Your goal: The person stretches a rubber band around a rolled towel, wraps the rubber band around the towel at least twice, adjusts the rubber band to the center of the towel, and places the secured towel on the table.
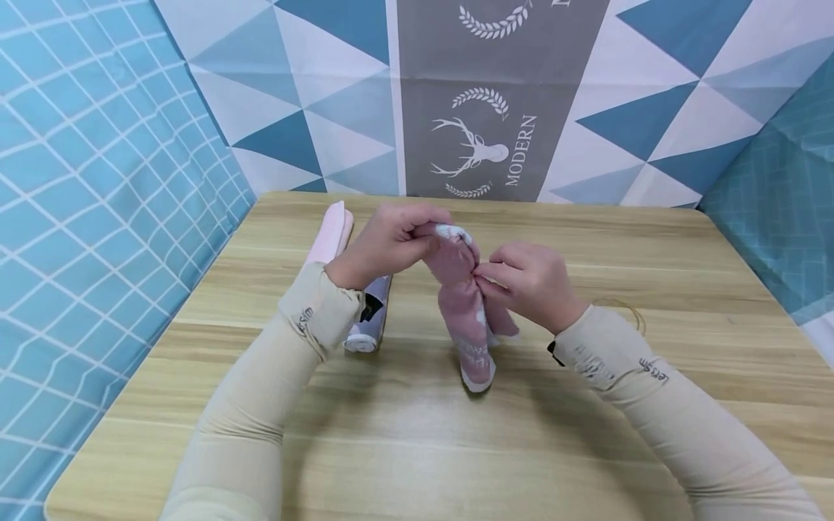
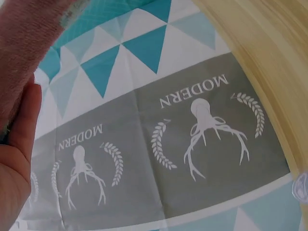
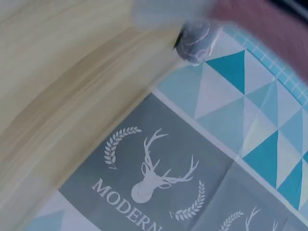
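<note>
A pink towel [image 1: 459, 297] with a white pattern and pale edge is held up above the middle of the table, narrow and gathered at its waist. My left hand [image 1: 397, 242] grips its upper end, the thumb and fingers on either side of the fabric. At the gathered waist, my right hand [image 1: 528, 282] pinches the cloth between thumb and fingertips. The lower end hangs close over the wood. Up close in the left wrist view, the towel [image 2: 29, 41] looks plush, with part of my left hand [image 2: 17, 154] beneath it.
Left of the towel, a pale pink roll [image 1: 331, 235] and a patterned roll [image 1: 368, 325] with a black patch lie on the wooden table [image 1: 423, 463]. A thin yellow loop [image 1: 628, 310] lies by my right wrist. Patterned sheets [image 1: 482, 65] stand behind the table.
</note>
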{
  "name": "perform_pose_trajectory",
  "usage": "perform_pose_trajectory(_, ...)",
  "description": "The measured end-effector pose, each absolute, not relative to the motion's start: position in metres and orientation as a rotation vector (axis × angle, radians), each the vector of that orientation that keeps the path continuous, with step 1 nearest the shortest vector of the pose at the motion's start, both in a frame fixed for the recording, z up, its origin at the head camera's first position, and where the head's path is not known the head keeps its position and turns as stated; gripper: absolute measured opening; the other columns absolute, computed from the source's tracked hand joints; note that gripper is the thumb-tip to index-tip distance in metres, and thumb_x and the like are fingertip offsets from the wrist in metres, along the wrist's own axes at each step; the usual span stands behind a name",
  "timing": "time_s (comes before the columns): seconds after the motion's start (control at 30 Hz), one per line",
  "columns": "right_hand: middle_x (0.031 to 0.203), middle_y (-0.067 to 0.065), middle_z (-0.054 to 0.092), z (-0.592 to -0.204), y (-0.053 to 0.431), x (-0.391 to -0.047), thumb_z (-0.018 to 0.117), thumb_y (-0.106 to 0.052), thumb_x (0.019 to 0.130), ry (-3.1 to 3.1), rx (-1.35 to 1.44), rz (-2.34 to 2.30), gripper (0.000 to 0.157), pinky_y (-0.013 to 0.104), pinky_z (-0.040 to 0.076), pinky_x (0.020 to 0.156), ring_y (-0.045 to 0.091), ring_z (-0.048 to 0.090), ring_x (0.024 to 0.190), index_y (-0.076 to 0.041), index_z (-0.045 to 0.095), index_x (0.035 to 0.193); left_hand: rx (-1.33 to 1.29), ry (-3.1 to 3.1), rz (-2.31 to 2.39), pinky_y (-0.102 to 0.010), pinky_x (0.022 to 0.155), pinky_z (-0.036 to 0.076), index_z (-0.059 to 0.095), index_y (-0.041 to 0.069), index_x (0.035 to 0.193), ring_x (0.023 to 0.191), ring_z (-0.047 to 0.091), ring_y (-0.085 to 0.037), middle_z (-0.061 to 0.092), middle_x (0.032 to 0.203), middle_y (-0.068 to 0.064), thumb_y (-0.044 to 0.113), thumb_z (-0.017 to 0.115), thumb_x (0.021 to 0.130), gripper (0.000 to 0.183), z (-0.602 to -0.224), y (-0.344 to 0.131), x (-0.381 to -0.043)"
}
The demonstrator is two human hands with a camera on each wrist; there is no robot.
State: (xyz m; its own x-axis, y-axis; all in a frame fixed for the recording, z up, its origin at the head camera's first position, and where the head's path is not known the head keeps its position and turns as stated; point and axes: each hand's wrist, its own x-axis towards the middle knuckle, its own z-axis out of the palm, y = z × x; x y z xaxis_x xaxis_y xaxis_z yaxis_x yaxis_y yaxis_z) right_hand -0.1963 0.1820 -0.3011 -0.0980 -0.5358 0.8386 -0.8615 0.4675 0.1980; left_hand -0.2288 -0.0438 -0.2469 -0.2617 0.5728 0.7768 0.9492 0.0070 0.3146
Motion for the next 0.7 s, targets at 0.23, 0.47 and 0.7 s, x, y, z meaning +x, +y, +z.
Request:
perform_pose_trajectory(0.23,0.065,0.003,0.052,-0.3032,0.1796,-0.1986,0.060,-0.004,0.079,-1.776,1.283,0.498,0.010,0.027,0.040,0.044,0.016,0.047,0.052,-0.003,0.068,0.074,-1.639,-1.826,-1.129,-0.029,0.062,0.048,0.068,-0.010,0.097,0.077,0.064,-0.022,0.070,0.092,-0.018,-0.022,0.045,0.073,0.035,-0.2455,-0.0410,-0.2274)
perform_pose_trajectory(0.47,0.063,0.002,0.047,-0.3025,0.1808,-0.1952,0.061,-0.003,0.077,-1.753,1.310,0.517,0.009,0.025,0.036,0.042,0.015,0.042,0.052,-0.003,0.069,0.073,-1.595,-1.847,-1.085,-0.029,0.061,0.045,0.069,-0.008,0.099,0.074,0.063,-0.021,0.071,0.092,-0.017,-0.021,0.046,0.076,0.036,-0.2465,-0.0460,-0.2299)
perform_pose_trajectory(0.7,0.063,0.002,0.048,-0.3057,0.1851,-0.1926,0.059,-0.005,0.080,-1.742,1.318,0.507,0.013,0.027,0.038,0.042,0.016,0.044,0.052,-0.003,0.071,0.074,-1.430,-1.952,-1.126,-0.024,0.075,0.051,0.070,-0.008,0.100,0.086,0.068,-0.025,0.071,0.094,-0.016,-0.018,0.051,0.077,0.031,-0.2506,-0.0475,-0.2340)
